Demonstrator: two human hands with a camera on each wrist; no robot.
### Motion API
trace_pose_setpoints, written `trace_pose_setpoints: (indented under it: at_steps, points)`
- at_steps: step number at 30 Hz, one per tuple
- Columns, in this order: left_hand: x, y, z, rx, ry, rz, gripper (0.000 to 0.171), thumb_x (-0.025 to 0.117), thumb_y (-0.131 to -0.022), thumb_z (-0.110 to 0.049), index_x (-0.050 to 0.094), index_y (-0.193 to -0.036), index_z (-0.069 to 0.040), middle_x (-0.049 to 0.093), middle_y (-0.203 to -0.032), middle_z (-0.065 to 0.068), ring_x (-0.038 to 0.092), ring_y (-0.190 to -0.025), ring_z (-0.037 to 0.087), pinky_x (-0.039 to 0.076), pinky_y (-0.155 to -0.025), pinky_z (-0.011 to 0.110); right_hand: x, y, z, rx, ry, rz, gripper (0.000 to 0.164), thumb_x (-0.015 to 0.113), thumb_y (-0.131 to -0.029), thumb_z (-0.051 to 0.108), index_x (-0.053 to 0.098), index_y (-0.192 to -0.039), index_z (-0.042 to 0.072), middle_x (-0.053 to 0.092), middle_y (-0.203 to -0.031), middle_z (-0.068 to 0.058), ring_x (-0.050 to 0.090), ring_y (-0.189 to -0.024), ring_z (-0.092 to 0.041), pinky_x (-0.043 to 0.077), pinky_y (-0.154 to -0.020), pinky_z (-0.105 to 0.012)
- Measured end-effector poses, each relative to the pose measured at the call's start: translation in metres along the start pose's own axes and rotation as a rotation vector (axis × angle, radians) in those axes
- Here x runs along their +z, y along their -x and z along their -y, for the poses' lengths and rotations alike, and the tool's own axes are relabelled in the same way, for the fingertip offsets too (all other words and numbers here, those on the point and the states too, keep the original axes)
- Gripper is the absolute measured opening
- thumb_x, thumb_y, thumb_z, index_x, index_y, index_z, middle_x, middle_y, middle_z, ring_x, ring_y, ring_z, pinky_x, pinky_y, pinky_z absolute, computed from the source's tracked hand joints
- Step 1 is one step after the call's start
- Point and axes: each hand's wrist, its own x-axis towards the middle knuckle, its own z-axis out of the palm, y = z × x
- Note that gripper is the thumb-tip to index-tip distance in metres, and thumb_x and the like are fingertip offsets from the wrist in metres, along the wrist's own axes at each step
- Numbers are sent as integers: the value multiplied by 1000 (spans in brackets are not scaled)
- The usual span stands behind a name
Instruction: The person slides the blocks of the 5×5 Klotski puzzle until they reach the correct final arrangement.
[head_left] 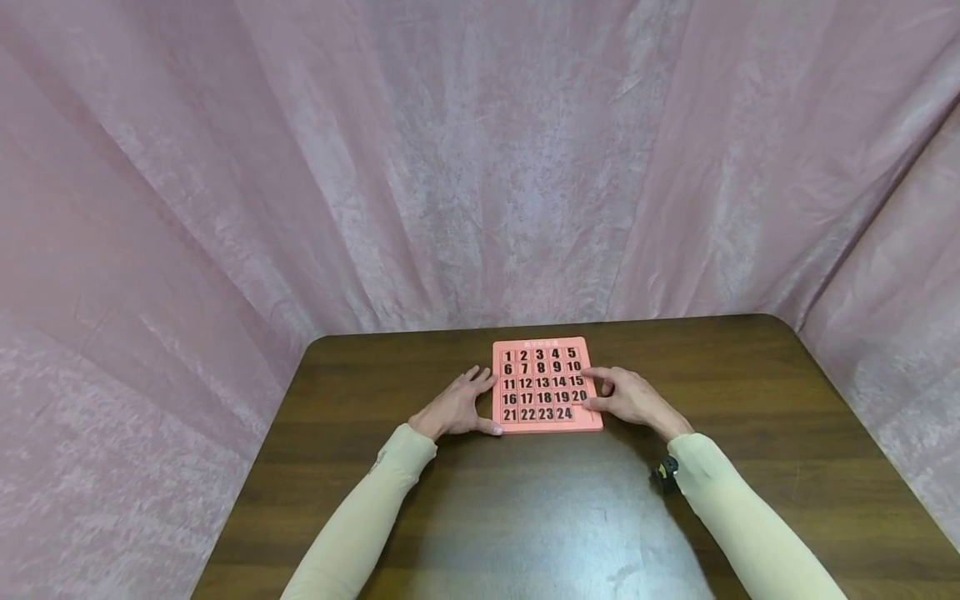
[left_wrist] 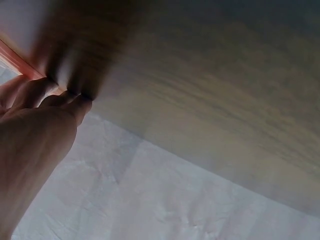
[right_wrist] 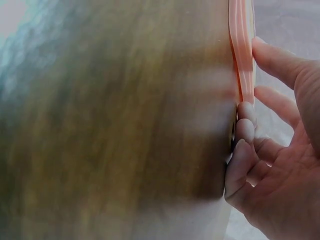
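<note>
A pink number slide puzzle lies flat on the table, with rows of tiles in black numerals running in order from 1 at the top left. Beside the tile marked 24, the bottom-right slot shows bare pink. My left hand rests at the puzzle's left side, fingers spread along the edge and thumb at the lower-left corner. At the right side, my right hand touches the board with index finger and thumb apart, the thumb close by the tile marked 20. Its other fingers bend against the puzzle's side in the right wrist view.
The brown wooden table extends around the puzzle on all sides. Pink velvet curtains hang behind it and along both sides. A small dark device sits at the right wrist, by the pale sleeve.
</note>
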Motion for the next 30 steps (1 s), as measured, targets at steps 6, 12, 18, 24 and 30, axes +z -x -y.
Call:
trace_pose_setpoints:
  at_steps: [6,12,18,24,30]
  points:
    - [1,-2,1,10,24,2,110,93,-86,-50,34,-173,-20,27,-183,9,14,-174,32,23,-139,56,0,3,-1,-22,-12,-19,60,82,-99,28,64,-154,10,61,-90,-5,52,-79,-18,39,-69,-30]
    - [-1,-3,1,16,40,5,110,93,-86,-48,34,-173,-19,26,-183,11,13,-174,32,19,-140,56,2,7,-1,-13,-94,-42,45,81,-99,21,74,-142,8,72,-95,-8,53,-81,-16,41,-68,-28]
    - [0,-2,2,0,33,7,110,93,-86,-49,34,-173,-20,26,-183,10,13,-174,32,20,-140,56,6,8,0,-38,-77,-79,33,82,-97,21,83,-128,9,81,-110,-14,56,-87,-17,43,-74,-31]
    - [0,-2,2,10,46,9,109,93,-86,-48,35,-173,-18,27,-182,12,14,-174,33,19,-140,55,8,9,1,-4,-73,-98,33,83,-97,20,83,-128,8,83,-111,-16,62,-90,-18,47,-75,-32]
    - [0,0,1,17,29,3,110,92,-86,-51,35,-173,-17,27,-182,12,14,-174,32,17,-141,52,9,9,1,34,-130,-93,28,84,-96,20,85,-122,9,84,-111,-15,66,-92,-17,51,-77,-31]
